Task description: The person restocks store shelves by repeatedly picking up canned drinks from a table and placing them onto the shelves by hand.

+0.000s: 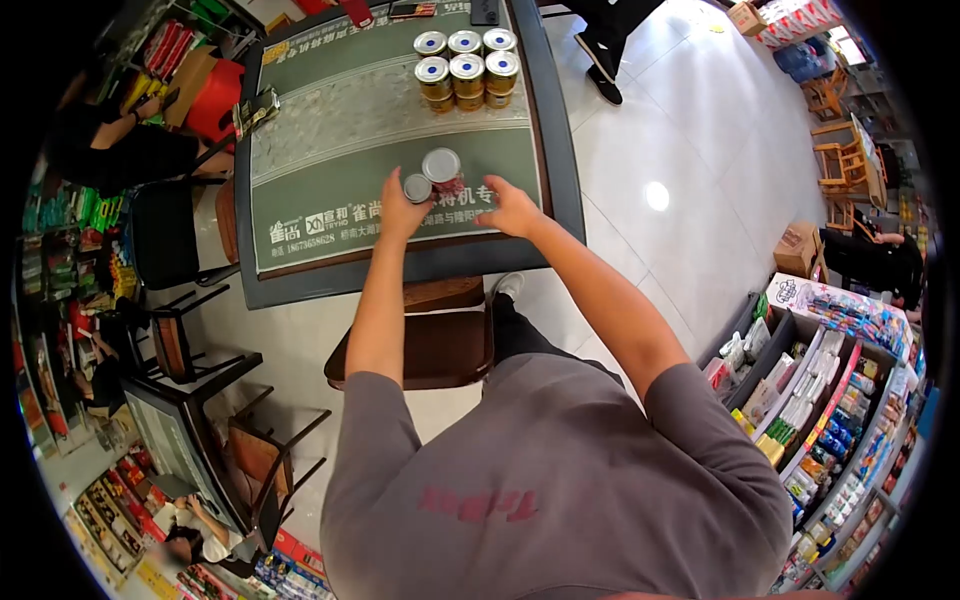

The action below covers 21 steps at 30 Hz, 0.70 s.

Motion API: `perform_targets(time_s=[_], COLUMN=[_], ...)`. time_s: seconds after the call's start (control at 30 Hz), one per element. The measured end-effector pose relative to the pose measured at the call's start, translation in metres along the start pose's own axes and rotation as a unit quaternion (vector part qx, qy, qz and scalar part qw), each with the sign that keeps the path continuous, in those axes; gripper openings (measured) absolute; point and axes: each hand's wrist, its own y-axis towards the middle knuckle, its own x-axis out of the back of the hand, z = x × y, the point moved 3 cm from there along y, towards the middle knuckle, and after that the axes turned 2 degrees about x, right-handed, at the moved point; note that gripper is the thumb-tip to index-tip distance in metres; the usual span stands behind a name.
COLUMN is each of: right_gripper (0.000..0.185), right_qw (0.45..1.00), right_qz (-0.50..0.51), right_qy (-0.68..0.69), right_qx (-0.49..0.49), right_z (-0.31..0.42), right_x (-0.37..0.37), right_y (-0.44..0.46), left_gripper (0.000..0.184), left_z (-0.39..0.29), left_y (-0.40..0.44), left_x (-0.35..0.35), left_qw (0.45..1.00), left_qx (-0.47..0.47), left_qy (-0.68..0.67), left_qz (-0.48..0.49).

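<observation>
My left hand [404, 208] is closed around a small can [417, 187] with a silver-grey top, at the near part of the table. Right beside it stands a wider can [441, 164] with a pale round lid and a reddish side. My right hand [513, 208] is open to the right of the wider can, fingers spread and apart from it. Farther back on the table are several gold cans [467, 72] with silver lids and blue dots, grouped in rows and apparently stacked.
The green-topped table [330, 180] has a raised dark frame. A phone [484, 12] lies at its far edge and a dark packet [257, 112] at its left. A brown chair [410, 352] stands at the near side. Shop shelves [820, 400] line the right; other people sit around.
</observation>
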Motion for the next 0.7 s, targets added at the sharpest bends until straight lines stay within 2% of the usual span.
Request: perform_targets(time_s=[0.13, 0.17, 0.2, 0.23, 0.27, 0.37, 0.4, 0.5, 0.57, 0.7], right_gripper=[0.105, 0.106, 0.107, 0.099, 0.094, 0.076, 0.071, 0.072, 0.068, 0.065], right_qw=[0.998, 0.996, 0.994, 0.988, 0.990, 0.984, 0.988, 0.986, 0.981, 0.982], right_qz=[-0.023, -0.033, -0.044, -0.084, -0.067, -0.068, -0.080, -0.100, -0.143, -0.153], right_qy=[-0.014, -0.008, -0.001, 0.015, 0.052, 0.138, 0.093, 0.085, 0.078, 0.083], right_qx=[0.051, 0.078, 0.104, 0.129, 0.116, 0.087, 0.093, 0.101, 0.101, 0.068], right_z=[-0.003, -0.003, -0.002, 0.001, 0.002, 0.005, 0.013, 0.007, 0.007, 0.000], right_x=[-0.024, -0.028, -0.033, -0.038, -0.045, -0.050, -0.045, -0.043, -0.039, -0.020], right_y=[0.063, 0.073, 0.081, 0.084, 0.087, 0.093, 0.090, 0.085, 0.074, 0.041], left_gripper=[0.097, 0.092, 0.089, 0.087, 0.084, 0.079, 0.080, 0.080, 0.076, 0.076], left_z=[0.004, 0.010, 0.010, 0.009, 0.007, 0.013, 0.013, 0.002, -0.002, -0.013], left_y=[0.005, 0.004, 0.003, 0.001, 0.001, -0.002, -0.003, -0.004, -0.005, -0.018], left_x=[-0.010, -0.015, -0.016, -0.014, -0.013, -0.023, -0.024, -0.025, -0.028, -0.049], left_qw=[0.997, 0.999, 0.997, 0.995, 0.992, 0.995, 0.994, 0.991, 0.995, 0.998], left_qx=[0.046, 0.025, 0.054, 0.080, 0.101, 0.082, 0.093, 0.126, 0.100, 0.054], left_qy=[-0.055, -0.036, -0.048, -0.058, -0.067, -0.050, -0.045, -0.034, -0.013, -0.031], left_qz=[0.031, -0.002, 0.005, 0.013, 0.021, -0.037, -0.035, -0.023, -0.023, -0.006])
